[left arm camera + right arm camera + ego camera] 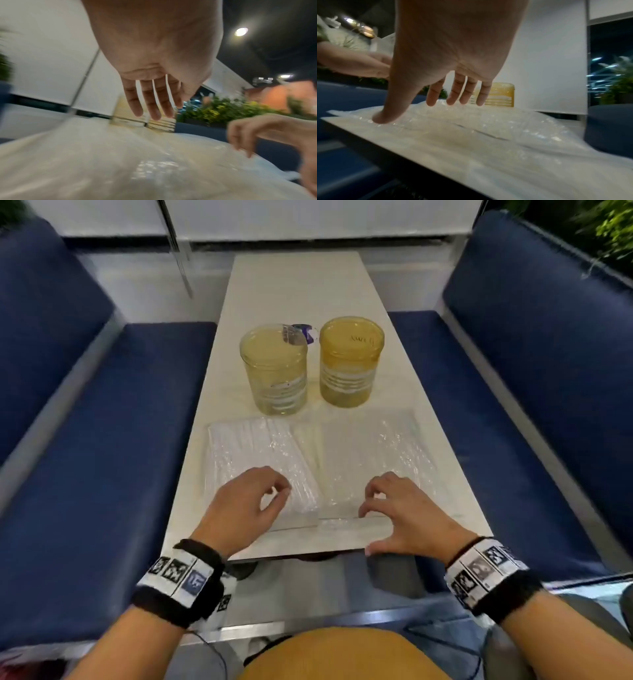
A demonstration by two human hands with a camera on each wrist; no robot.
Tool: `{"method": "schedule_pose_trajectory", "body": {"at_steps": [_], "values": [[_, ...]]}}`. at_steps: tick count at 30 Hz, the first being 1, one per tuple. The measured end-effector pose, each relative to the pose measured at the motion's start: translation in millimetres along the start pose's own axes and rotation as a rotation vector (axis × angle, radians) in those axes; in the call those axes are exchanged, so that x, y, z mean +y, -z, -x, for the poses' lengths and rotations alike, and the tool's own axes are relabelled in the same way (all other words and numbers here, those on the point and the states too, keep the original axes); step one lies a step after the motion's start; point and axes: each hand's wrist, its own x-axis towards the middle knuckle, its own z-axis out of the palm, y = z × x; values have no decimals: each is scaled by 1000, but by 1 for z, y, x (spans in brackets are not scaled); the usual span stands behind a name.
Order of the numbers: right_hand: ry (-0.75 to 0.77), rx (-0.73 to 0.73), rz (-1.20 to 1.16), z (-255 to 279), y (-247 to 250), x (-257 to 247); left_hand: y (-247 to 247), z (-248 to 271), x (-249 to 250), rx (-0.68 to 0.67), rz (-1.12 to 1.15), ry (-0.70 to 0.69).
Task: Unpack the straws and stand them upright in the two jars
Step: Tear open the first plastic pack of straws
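Two yellowish see-through jars stand side by side mid-table, the left jar (274, 371) and the right jar (351, 362), both without straws. In front of them lie two clear plastic bags: the left bag (253, 453) shows white straws, the right bag (370, 460) looks crinkled. My left hand (274, 496) hovers over the near end of the left bag, fingers loosely curved and holding nothing. Over the right bag's near end my right hand (373, 508) is spread. In the right wrist view its thumb tip (380, 119) touches the bag (488, 125). The left wrist view is blurred.
The white table (298, 285) is narrow, with its near edge just under my wrists. Blue cushioned benches (102, 422) flank it on both sides. A small purple-and-white object (303, 333) lies behind the left jar. Green plants (223, 109) stand beyond the right bench.
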Motion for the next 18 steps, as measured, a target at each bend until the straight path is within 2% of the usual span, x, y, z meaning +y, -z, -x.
{"method": "schedule_pose_trajectory", "body": {"at_steps": [3, 5, 7, 12, 15, 18], "values": [[39, 10, 153, -10, -9, -5, -30, -19, 30, -189, -131, -251], [31, 55, 169, -14, -13, -6, -48, -25, 44, -277, -192, -300], [50, 141, 183, -14, -16, -5, -58, -28, 45, -264, -237, -326], [13, 283, 185, -11, -1, -3, -65, -36, 53, -85, -283, -395], [-6, 373, 166, -13, 26, -3, -53, -48, 65, 66, -269, -420], [-25, 467, 157, -20, 62, -2, -34, -67, 83, 151, -262, -419]]}}
